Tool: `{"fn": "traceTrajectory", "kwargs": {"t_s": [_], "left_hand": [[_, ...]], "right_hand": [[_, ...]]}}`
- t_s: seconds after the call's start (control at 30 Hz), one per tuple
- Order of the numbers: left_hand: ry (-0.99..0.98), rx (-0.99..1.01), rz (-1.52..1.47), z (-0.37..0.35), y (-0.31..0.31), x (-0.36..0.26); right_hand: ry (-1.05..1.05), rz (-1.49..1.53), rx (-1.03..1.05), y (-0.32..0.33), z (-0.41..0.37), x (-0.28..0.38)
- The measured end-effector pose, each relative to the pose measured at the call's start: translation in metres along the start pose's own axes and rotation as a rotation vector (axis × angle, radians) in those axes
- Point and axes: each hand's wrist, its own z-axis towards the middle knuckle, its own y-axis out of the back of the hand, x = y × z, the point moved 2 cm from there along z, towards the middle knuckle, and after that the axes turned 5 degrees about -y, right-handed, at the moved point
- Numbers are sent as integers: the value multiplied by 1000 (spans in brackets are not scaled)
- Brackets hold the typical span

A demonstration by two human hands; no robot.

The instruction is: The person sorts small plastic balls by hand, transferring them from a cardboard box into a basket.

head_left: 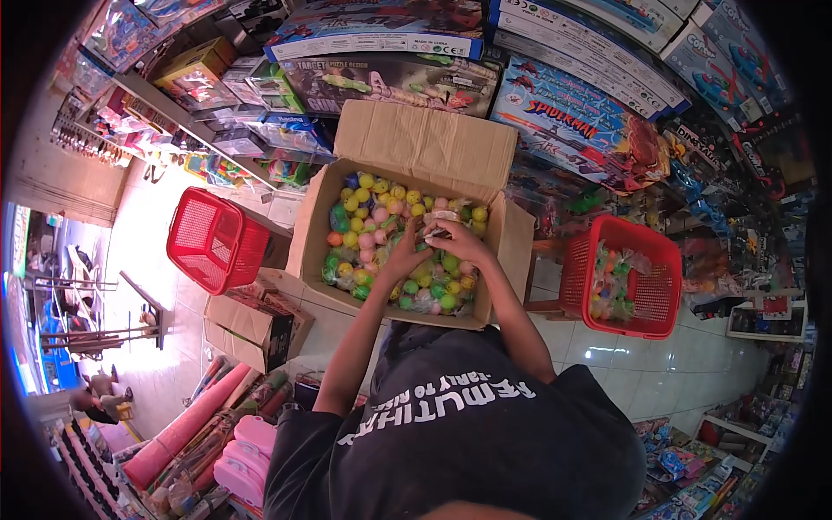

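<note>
An open cardboard box [308,234] stands in front of me, filled with yellow, pink, green and orange balls [380,212], several in clear plastic. Over the middle of the pile, my left hand [406,253] and my right hand [461,243] are close together. The right fingers are bent and pinch a small piece of clear plastic wrapping [431,232]. My left fingers curl beside it, and what they hold is hidden. Another clear plastic packet [445,216] lies just beyond the right fingers.
To the right stands a red basket [665,282] with bagged balls inside. Another red basket [208,234] is on the left, above a smaller cardboard box [247,334]. Boxed toys [563,121] are stacked behind; pink cases [245,459] sit at lower left.
</note>
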Motion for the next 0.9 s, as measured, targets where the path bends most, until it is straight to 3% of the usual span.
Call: {"fn": "traceTrajectory", "kwargs": {"t_s": [0.13,0.2,0.23,0.3,0.33,0.37,0.43,0.47,0.53,0.63,0.77,0.83,0.9], "left_hand": [[21,-77,4,1,12,16],[245,-200,-194,-8,19,-2],[252,-194,-197,-10,21,0],[344,-239,-358,-11,28,8],[428,-225,-442,-8,29,11],[430,-219,-448,-7,27,12],[199,-243,-115,-9,29,10],[203,-239,-115,-8,28,11],[478,-337,-251,-4,25,6],[476,-359,-289,-2,21,1],[504,-325,-238,2,21,-17],[585,-266,-339,4,23,-8],[543,-230,-394,4,22,-6]], "right_hand": [[31,125,-114,5,-2,5],[-23,211,-221,12,-1,-9],[-30,213,-227,12,1,-16],[-224,-25,-475,22,-1,-32],[-195,-236,-515,25,4,-38],[-201,-241,-519,30,6,-46],[-272,-618,-498,26,12,-38],[-277,-615,-499,24,19,-43],[-298,-659,-598,24,32,-60],[-330,-635,-775,17,38,-59],[-306,-676,-761,18,36,-61],[-267,-645,-776,19,34,-62],[-221,-617,-792,24,33,-61]]}}
